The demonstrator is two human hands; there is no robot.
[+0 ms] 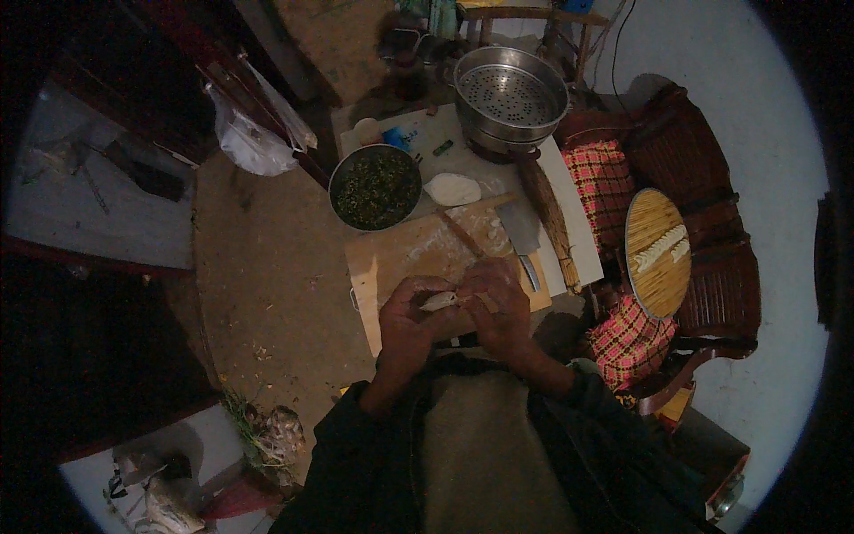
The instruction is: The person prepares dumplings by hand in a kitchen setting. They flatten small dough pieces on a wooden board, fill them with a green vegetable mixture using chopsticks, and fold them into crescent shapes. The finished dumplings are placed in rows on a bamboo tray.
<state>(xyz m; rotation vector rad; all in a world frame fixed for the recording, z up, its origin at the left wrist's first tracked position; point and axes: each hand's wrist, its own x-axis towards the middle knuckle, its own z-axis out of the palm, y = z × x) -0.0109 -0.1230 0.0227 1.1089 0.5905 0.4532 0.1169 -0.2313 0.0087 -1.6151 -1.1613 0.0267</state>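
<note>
Between both hands is a small pale dough dumpling [438, 302], held just above the near part of a floured wooden board [393, 257]. My left hand [412, 314] cups it from the left, and my right hand [495, 304] has its fingertips at the dumpling's right end. Fingers partly cover it, so how far its edge is closed cannot be seen. Beyond the hands, a thin rolling pin [462, 232] lies on the board. To its right rests a cleaver [519, 228] near small dough pieces [494, 233]. A bowl of chopped green filling [375, 188] stands at the board's far left.
White flour [452, 189] sits beyond the board. A steel steamer pot [512, 97] stands at the table's far end. A bundled straw whisk broom [548, 213] lies along the right side. On a wooden bench [714, 267], a round reed tray [650, 287] carries rows of dumplings [660, 248].
</note>
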